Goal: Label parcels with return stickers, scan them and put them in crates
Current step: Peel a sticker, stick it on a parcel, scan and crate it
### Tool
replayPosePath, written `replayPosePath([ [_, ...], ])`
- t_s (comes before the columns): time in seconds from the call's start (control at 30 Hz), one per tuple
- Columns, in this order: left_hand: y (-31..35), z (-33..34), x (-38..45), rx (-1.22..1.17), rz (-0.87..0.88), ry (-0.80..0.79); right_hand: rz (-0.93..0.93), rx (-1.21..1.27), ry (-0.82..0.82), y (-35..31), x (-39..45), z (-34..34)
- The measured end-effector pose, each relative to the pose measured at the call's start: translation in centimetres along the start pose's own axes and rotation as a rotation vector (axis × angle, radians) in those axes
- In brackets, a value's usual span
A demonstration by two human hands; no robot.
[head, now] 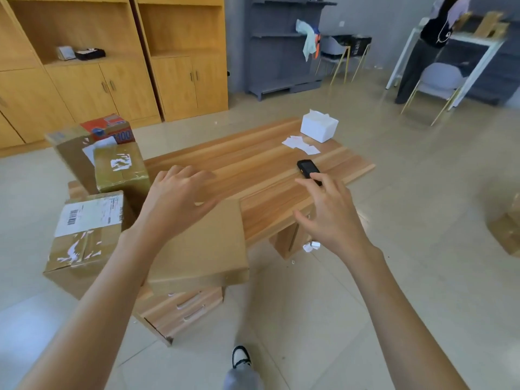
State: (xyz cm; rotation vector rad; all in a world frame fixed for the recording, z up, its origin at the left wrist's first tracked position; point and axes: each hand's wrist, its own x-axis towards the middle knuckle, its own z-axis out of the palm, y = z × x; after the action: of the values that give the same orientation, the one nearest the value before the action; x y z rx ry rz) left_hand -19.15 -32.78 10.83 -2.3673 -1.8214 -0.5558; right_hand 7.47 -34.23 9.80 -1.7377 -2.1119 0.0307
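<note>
A plain flat cardboard parcel (pixel 205 249) lies on the near corner of the wooden desk (pixel 253 164), overhanging its front edge. My left hand (pixel 177 198) hovers over the parcel's far edge with fingers spread, holding nothing. My right hand (pixel 329 212) is open above the desk, fingers spread, its fingertips just short of the black handheld scanner (pixel 308 168). White return stickers (pixel 301 144) lie loose further back, beside a white box (pixel 319 126).
Several taped cardboard parcels (pixel 90 226) are piled at the desk's left end, one with a barcode label, and a red box (pixel 109 130) behind. Wooden cabinets line the back wall. A person stands at a white table far right. More cardboard sits at the right edge.
</note>
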Motion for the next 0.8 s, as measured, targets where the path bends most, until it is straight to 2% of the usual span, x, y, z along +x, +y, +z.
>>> replayPosePath([
  [0.47, 2.9, 9.2, 22.0, -0.110, 0.069, 0.050, 0.015, -0.088, 0.037, 10.9, 17.9, 0.2],
  [0.67, 2.1, 11.0, 26.5, -0.117, 0.042, 0.042, -0.016, -0.092, 0.031, 13.4, 23.6, 1.5],
  [0.8, 0.1, 11.8, 27.5, -0.064, -0.058, 0.025, -0.083, -0.029, -0.011, 13.6, 28.0, 3.9],
])
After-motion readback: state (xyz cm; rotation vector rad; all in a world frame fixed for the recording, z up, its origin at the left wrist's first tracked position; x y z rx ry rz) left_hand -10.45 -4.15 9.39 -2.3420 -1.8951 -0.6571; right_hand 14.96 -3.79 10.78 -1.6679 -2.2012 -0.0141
